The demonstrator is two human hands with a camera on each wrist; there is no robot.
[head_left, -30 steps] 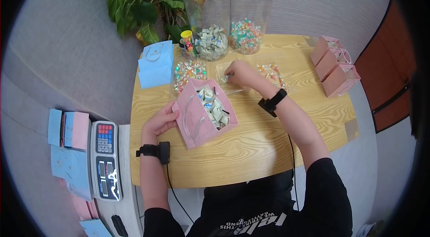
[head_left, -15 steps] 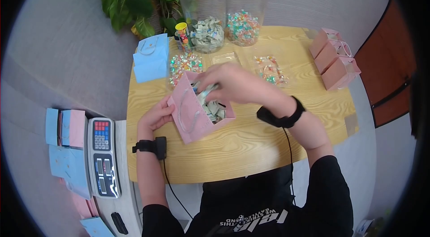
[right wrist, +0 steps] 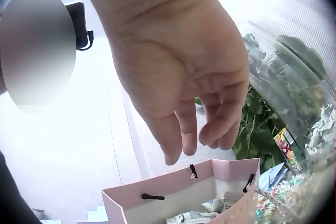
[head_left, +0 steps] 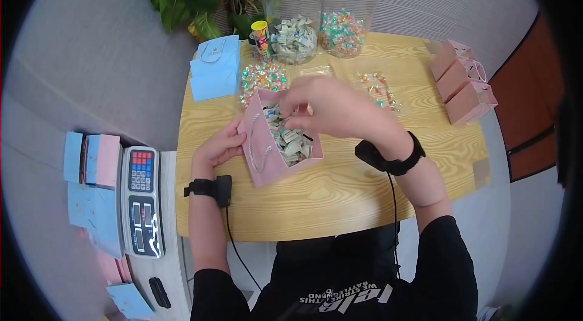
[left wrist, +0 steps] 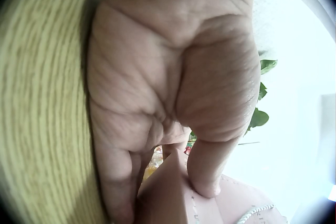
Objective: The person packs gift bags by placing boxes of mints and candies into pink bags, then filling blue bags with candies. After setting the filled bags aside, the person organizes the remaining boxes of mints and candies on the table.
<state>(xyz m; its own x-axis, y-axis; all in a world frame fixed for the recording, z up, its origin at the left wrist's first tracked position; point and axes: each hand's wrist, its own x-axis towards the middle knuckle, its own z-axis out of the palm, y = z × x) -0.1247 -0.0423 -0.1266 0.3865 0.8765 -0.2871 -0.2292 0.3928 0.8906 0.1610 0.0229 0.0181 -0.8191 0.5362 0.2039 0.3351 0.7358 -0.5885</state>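
On the table stands a pink paper gift bag [head_left: 258, 160] with a twisted cord handle, its open top tipped toward the right. Small pale-wrapped packets [head_left: 296, 146] fill much of its inside. My left hand [head_left: 221, 144] grips a lower corner of the bag, the thumb on one face and the fingers round the other side, as the left wrist view shows. Over the bag's mouth hangs my right hand [head_left: 331, 105], its fingers loosely bent. Nothing shows between those fingers in the right wrist view, where the bag's rim [right wrist: 157, 187] lies just below the fingertips.
Behind the bag are wrapped candies [head_left: 261, 81], a clear tray [head_left: 316, 70] and more candies [head_left: 379, 91]. Two tall clear cylinders hold packets [head_left: 294, 39] and candies [head_left: 343, 33]. A blue bag [head_left: 215, 69] stands left, pink bags [head_left: 464, 81] right, a scale [head_left: 143, 199] beside the table.
My right hand has come from the clear tray, where it pinched a small packet, to the bag. It dipped into the bag's mouth and now hovers above it without the packet.
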